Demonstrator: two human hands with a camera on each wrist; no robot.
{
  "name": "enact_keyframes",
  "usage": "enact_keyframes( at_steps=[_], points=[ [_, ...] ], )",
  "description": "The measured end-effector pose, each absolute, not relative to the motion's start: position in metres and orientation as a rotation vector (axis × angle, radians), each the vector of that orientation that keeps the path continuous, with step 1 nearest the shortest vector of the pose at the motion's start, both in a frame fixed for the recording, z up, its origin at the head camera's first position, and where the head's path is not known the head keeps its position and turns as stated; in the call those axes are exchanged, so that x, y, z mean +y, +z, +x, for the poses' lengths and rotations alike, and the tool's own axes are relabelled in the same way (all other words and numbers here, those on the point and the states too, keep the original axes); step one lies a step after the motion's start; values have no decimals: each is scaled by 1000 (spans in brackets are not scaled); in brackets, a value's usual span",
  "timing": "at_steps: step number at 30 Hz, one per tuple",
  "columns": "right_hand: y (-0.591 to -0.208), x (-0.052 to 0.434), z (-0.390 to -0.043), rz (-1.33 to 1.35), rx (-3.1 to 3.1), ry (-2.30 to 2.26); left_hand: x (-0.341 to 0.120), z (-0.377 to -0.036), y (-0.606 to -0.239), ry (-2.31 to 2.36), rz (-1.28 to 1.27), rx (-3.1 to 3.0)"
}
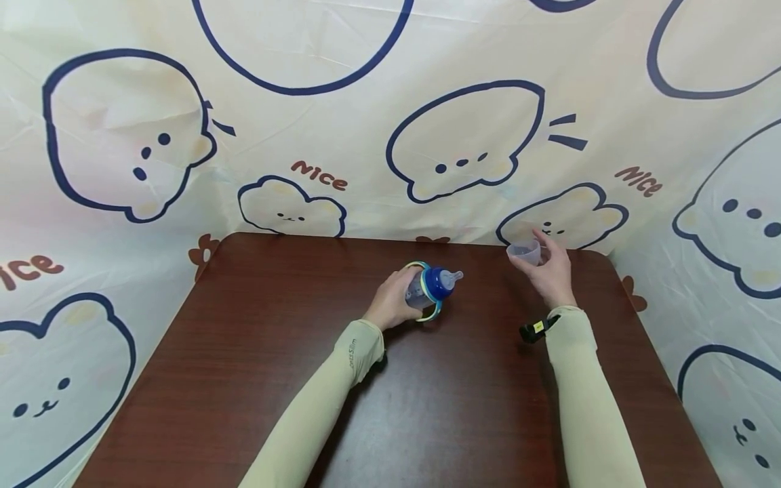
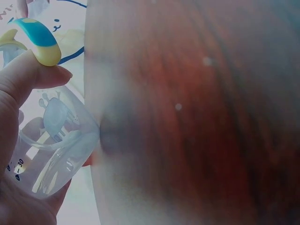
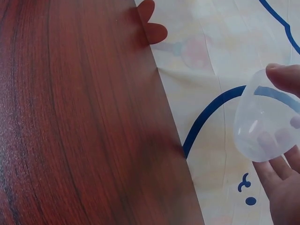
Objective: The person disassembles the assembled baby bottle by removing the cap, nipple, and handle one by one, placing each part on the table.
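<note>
A clear baby bottle (image 1: 417, 293) with a blue collar, a see-through teat and a blue-and-yellow two-handled ring lies tilted in my left hand (image 1: 392, 298), its teat pointing right. In the left wrist view my fingers and thumb wrap the bottle (image 2: 61, 154), which bears a printed animal and volume marks; the thumb lies against the handle (image 2: 42, 40). Near the table's far right edge my right hand (image 1: 551, 272) grips a translucent dome-shaped cap (image 1: 525, 253). The right wrist view shows the cap (image 3: 262, 126) between the thumb and several fingers.
The dark brown wooden table (image 1: 256, 379) ends at a cream cloth wall (image 1: 366, 135) printed with cartoon bears and "Nice". Cloth also hangs along both sides. A black strap with a yellow label (image 1: 537, 329) sits by the right wrist.
</note>
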State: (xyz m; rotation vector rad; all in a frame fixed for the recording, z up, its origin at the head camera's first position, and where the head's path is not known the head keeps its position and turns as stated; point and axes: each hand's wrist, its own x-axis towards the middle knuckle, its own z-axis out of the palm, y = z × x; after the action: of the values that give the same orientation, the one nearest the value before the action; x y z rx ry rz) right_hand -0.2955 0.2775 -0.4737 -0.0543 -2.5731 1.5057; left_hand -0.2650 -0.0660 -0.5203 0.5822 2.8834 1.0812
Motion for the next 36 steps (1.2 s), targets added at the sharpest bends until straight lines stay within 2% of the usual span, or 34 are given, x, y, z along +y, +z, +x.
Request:
enact_keyframes(
  at_steps=[15,36],
  points=[
    [-474,278,-301,-66,-2549,1576,-66,-262,-519,1101,593,2877],
    [-481,292,-304,-45,-2699,1349,-67,-265,-522,1088,584,2869]
  ],
)
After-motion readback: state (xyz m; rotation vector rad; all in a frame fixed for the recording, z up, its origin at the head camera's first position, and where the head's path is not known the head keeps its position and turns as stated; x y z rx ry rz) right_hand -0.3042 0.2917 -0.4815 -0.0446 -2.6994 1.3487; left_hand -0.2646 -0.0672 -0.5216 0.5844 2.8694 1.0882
